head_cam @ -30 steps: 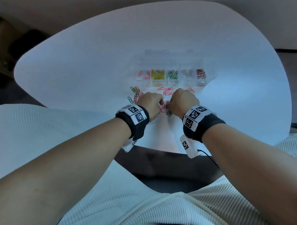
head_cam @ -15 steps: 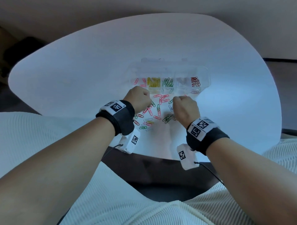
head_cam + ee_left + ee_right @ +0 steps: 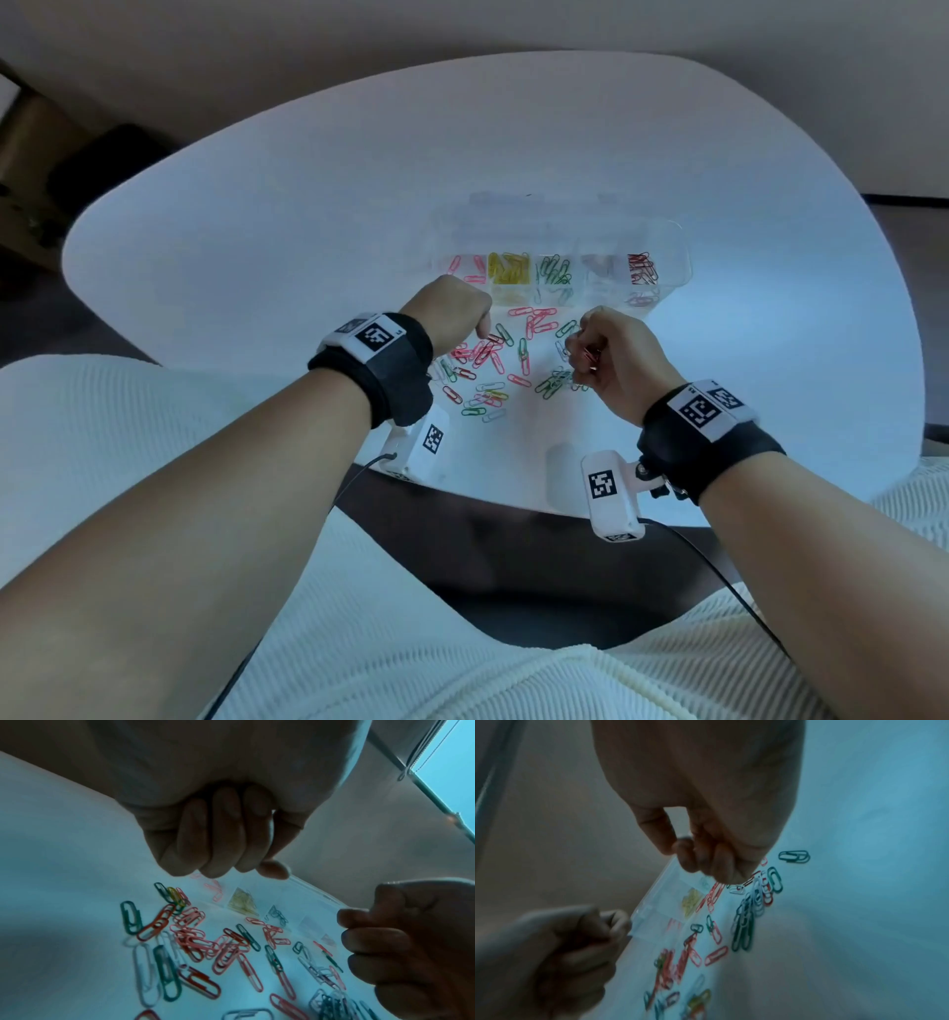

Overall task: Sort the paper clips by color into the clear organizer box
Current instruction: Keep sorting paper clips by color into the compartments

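The clear organizer box lies open on the white table, with pink, yellow, green, pale and red clips in separate compartments. Loose paper clips of mixed colours are scattered in front of it, between my hands. My left hand is curled over the pile's left side, one fingertip down on pink clips. The left wrist view shows its fingers folded in, with nothing visible in them. My right hand is raised at the pile's right edge and pinches red clips.
A bunch of green clips lies just under my right hand. The table's near edge is close to my wrists, with my lap below it. A dark object sits on the floor at the far left.
My hands were together over the pile and have parted. The left went left towards the pink clips. The right drew back to the right and lifted with red clips in its fingers.
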Available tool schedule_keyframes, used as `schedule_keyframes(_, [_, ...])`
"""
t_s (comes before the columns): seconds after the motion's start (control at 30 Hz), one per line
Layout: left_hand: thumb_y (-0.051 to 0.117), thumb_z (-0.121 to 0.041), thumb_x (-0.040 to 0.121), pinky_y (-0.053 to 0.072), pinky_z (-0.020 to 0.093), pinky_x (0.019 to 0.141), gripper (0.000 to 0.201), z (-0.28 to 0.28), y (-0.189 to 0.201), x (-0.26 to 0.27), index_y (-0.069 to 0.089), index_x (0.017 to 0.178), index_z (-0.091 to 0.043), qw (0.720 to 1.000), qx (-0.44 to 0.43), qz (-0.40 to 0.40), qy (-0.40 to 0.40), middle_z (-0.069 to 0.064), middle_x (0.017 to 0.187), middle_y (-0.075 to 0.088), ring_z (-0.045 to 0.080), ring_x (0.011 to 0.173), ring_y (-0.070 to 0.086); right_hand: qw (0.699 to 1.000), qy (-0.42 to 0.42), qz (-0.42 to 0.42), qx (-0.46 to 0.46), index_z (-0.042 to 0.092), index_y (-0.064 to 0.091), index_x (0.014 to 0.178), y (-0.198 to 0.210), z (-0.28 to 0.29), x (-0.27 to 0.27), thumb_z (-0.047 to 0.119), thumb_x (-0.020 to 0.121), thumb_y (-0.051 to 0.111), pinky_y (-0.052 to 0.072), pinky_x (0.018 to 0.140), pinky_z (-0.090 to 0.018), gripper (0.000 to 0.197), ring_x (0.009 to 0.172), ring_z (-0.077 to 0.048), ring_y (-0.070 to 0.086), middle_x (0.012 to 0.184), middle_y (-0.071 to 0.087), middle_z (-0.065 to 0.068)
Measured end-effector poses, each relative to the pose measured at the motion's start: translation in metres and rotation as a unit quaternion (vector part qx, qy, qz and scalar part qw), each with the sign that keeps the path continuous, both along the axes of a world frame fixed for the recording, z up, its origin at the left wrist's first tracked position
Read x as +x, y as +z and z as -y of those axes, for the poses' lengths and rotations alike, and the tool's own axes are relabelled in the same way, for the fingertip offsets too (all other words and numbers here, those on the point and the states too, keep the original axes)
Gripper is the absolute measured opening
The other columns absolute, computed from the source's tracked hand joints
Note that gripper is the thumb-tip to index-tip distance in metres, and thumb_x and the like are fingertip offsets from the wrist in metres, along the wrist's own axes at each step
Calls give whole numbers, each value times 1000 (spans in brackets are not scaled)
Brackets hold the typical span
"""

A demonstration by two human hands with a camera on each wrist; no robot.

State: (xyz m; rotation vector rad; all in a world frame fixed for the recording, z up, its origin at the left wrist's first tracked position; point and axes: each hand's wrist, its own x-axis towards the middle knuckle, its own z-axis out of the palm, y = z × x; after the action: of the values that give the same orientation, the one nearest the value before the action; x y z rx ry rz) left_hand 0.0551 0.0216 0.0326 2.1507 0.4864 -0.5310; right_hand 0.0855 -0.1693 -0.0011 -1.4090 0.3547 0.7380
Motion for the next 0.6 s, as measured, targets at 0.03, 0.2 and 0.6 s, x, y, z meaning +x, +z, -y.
schedule_keyframes(0.03, [40, 0, 91, 39, 27, 64, 34, 0, 0, 0, 64, 68, -7, 1000, 6, -9, -7, 10, 85, 65, 21, 70, 57, 998, 35, 30, -51, 14, 37, 62, 0, -2, -1, 3, 77, 45, 22, 46, -25, 20, 49, -18, 26, 53, 40, 1])
schedule_keyframes(0.2, [31, -3, 91, 37, 28, 61, 34, 0, -11, -6, 62, 84, -14, 1000, 1, -24, 3, 6, 79, 54, 21, 66, 50, 857, 259, 252, -367, 22, 68, 79, -12, -15, -12, 31, 81, 71, 39, 64, -23, 10, 73, -11, 55, 84, 60, 6])
schedule_keyframes(0.6, [70, -31, 79, 48, 27, 69, 8, -15, -26, -8, 68, 85, -26, 966, 235, -54, -89, -8, 90, 69, 18, 83, 64, 696, 388, 333, -503, 19, 71, 91, -20, -30, -27, 39, 88, 60, 44, 62, -27, 23, 72, -26, 59, 79, 62, -4])
